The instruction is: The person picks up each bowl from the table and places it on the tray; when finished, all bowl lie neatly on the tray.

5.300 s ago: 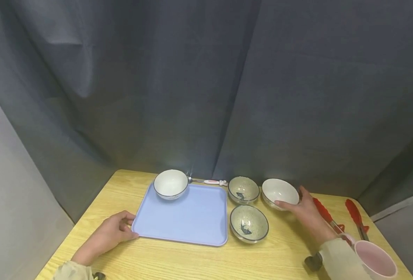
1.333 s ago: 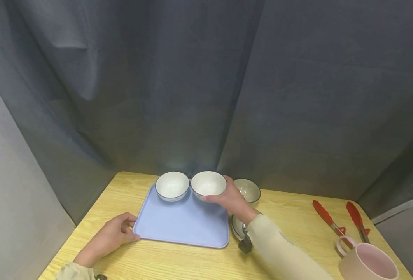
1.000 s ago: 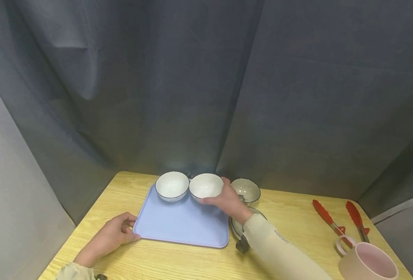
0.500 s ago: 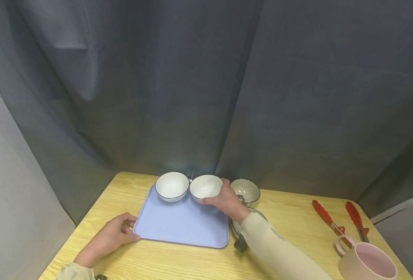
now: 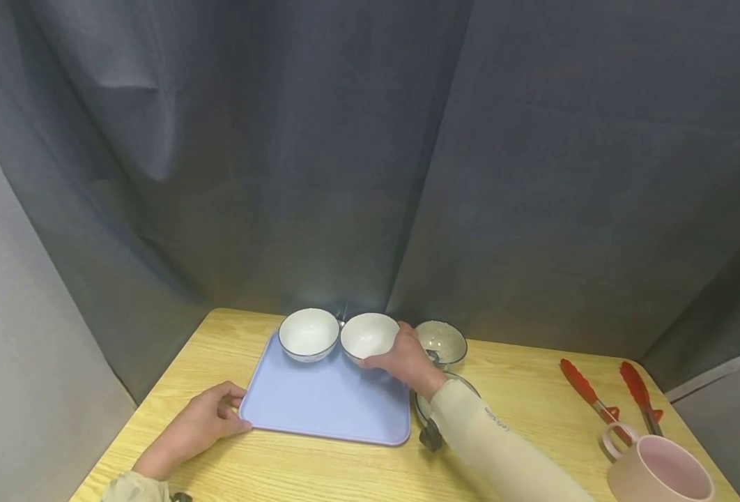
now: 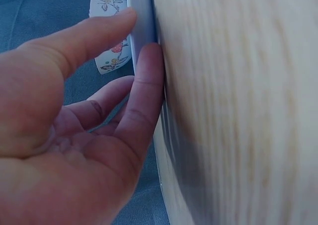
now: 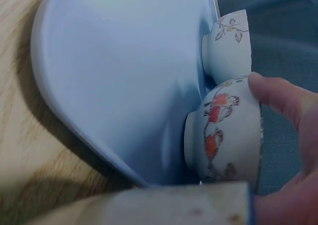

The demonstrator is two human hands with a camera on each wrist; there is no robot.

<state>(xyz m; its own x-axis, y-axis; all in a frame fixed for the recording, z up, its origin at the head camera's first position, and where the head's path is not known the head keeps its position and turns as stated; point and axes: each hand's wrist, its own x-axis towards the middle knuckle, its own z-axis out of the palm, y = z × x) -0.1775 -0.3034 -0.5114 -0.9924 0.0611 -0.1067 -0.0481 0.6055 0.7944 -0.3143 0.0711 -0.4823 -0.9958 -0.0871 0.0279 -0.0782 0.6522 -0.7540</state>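
Note:
My right hand (image 5: 407, 359) grips a white bowl (image 5: 366, 335) by its right side, thumb at the near rim. It sits at the back right of the blue tray (image 5: 320, 404); in the right wrist view its red-bird outside (image 7: 228, 130) shows, base at the tray. Close on its left stands another white bowl (image 5: 307, 331), upright on the tray. At the tray's front left corner my left hand (image 5: 201, 422) holds the edge between thumb and fingers. The left wrist view shows the left thumb (image 6: 94, 34) over the rim and a finger lower, against the edge.
Right of the tray stand two speckled bowls; the back one (image 5: 445, 341) is partly hidden by my hand, the front one (image 5: 424, 408) mostly by my sleeve. Two red-tipped tongs (image 5: 578, 382) and a pink mug (image 5: 658, 470) are farther right. A dark curtain (image 5: 320, 174) hangs behind the table.
Some seconds ago the held bowl stood right of the speckled bowls; my right hand has carried it left onto the tray and lowered it slightly. The left hand stays at the corner.

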